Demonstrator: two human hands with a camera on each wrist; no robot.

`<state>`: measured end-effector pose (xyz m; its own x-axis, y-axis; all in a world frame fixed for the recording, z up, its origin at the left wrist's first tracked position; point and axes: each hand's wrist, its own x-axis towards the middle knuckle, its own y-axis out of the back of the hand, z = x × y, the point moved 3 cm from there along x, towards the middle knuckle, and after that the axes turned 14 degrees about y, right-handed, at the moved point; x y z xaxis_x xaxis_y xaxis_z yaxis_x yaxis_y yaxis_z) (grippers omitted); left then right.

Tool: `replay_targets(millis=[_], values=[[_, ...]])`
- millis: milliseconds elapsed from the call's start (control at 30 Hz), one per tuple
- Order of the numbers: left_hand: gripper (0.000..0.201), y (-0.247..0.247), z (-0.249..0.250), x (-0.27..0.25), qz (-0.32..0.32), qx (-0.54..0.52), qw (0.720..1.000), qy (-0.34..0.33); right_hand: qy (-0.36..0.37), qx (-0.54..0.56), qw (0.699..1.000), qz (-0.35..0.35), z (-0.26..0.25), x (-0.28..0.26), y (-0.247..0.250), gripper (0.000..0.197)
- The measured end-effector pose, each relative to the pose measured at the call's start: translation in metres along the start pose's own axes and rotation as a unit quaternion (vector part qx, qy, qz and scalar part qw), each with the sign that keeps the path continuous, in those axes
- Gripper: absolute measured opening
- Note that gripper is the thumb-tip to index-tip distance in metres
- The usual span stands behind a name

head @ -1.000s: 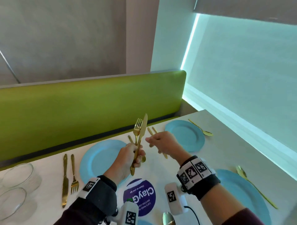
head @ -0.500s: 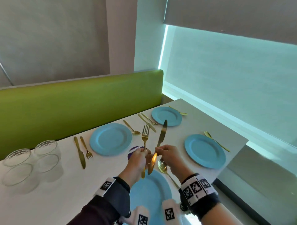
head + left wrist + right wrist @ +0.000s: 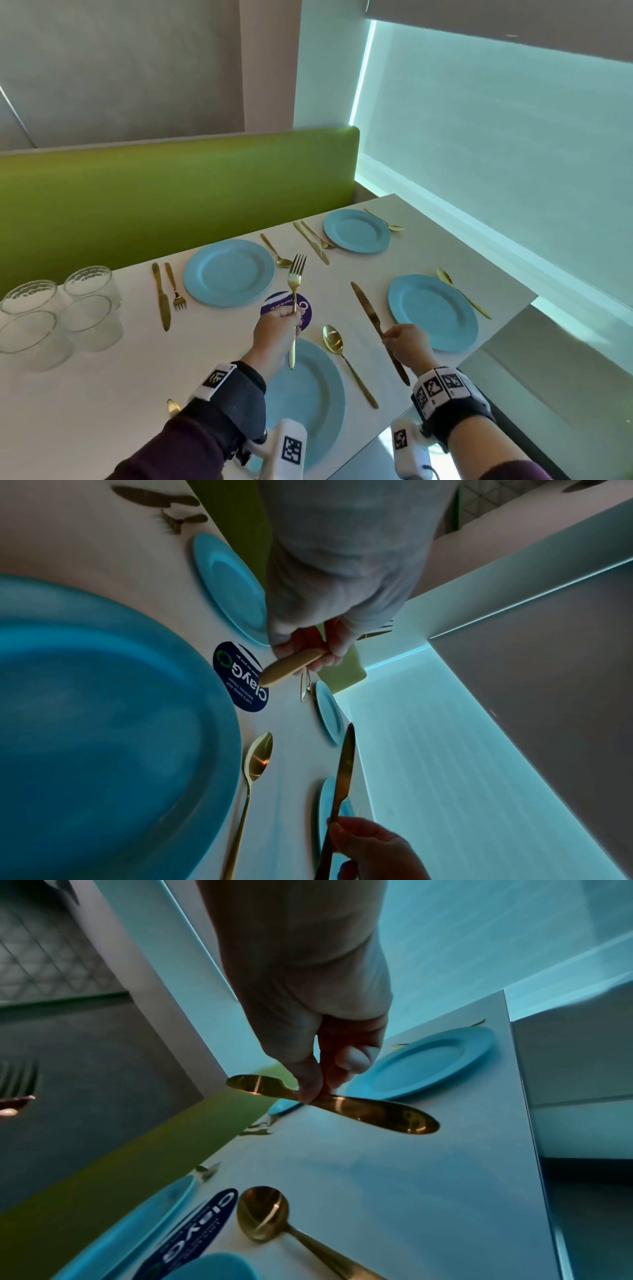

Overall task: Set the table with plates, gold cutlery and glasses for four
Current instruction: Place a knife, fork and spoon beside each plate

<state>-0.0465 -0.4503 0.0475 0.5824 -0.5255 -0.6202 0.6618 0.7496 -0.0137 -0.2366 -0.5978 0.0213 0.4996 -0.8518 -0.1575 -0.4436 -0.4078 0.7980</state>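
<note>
My left hand (image 3: 289,317) grips a gold fork (image 3: 295,287) by the middle of its handle, tines up, above the near blue plate (image 3: 318,411). The fork's handle end (image 3: 291,666) sticks out below the fingers in the left wrist view. My right hand (image 3: 397,339) pinches a gold knife (image 3: 368,313) near mid-length, blade pointing away, between the near plate and the right blue plate (image 3: 433,311). In the right wrist view the thumb and fingers pinch the knife (image 3: 377,1112) over the white table (image 3: 411,1177). A gold spoon (image 3: 337,349) lies right of the near plate.
Two far plates (image 3: 228,272) (image 3: 356,231) have knives, forks and spoons beside them. Several clear glasses (image 3: 58,315) cluster at the left. A purple round sticker (image 3: 274,305) marks the table's middle. A green bench back (image 3: 171,205) runs behind; the table ends at the right (image 3: 496,329).
One second ago my left hand held fork and knife together. My right hand took the knife and moved it right; the hands are now apart. My view pulled back.
</note>
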Motion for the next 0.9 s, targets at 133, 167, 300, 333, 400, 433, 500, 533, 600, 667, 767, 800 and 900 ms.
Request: replay_targets(millis=[133, 167, 300, 333, 400, 433, 500, 533, 600, 667, 767, 800, 900], values=[[0.018, -0.014, -0.006, 0.012, 0.020, 0.013, 1.000, 0.012, -0.012, -0.064, 0.997, -0.038, 0.024, 0.020, -0.016, 0.021], [0.019, -0.017, -0.007, 0.015, 0.026, 0.014, 0.999, 0.014, -0.014, -0.080, 0.995, -0.049, 0.030, 0.023, -0.020, 0.023], [0.018, -0.022, -0.008, 0.022, 0.035, 0.007, 0.999, 0.018, -0.017, -0.118, 0.991, -0.068, 0.048, 0.035, -0.026, 0.028], [0.016, -0.023, -0.008, 0.024, 0.038, 0.005, 0.999, 0.020, -0.022, -0.127, 0.989, -0.075, 0.053, 0.037, -0.027, 0.026], [0.017, -0.025, -0.008, 0.028, 0.040, 0.000, 0.999, 0.025, -0.049, -0.134, 0.986, -0.085, 0.063, 0.041, -0.029, 0.023], [0.018, -0.026, -0.008, 0.029, 0.040, -0.002, 0.999, 0.027, -0.061, -0.130, 0.986, -0.083, 0.067, 0.042, -0.030, 0.021], [0.018, -0.030, -0.009, 0.031, 0.035, -0.007, 0.999, 0.031, -0.074, -0.121, 0.987, -0.078, 0.074, 0.044, -0.032, 0.020], [0.017, -0.033, -0.010, 0.032, 0.031, -0.008, 0.999, 0.033, -0.076, -0.119, 0.987, -0.077, 0.075, 0.044, -0.032, 0.020], [0.018, -0.038, -0.012, 0.034, 0.022, -0.007, 0.999, 0.036, -0.080, -0.119, 0.987, -0.071, 0.076, 0.045, -0.033, 0.020], [0.022, -0.043, -0.014, 0.035, 0.013, -0.004, 0.999, 0.044, -0.089, -0.116, 0.987, -0.065, 0.076, 0.046, -0.033, 0.018], [0.024, -0.048, -0.016, 0.035, 0.003, 0.001, 0.999, 0.054, -0.092, -0.122, 0.987, -0.051, 0.077, 0.046, -0.035, 0.019], [0.024, -0.049, -0.017, 0.035, 0.001, 0.002, 0.998, 0.056, -0.090, -0.123, 0.987, -0.049, 0.077, 0.045, -0.035, 0.020], [0.023, -0.052, -0.017, 0.034, 0.000, 0.007, 0.998, 0.057, -0.079, -0.129, 0.987, -0.053, 0.075, 0.042, -0.035, 0.021]])
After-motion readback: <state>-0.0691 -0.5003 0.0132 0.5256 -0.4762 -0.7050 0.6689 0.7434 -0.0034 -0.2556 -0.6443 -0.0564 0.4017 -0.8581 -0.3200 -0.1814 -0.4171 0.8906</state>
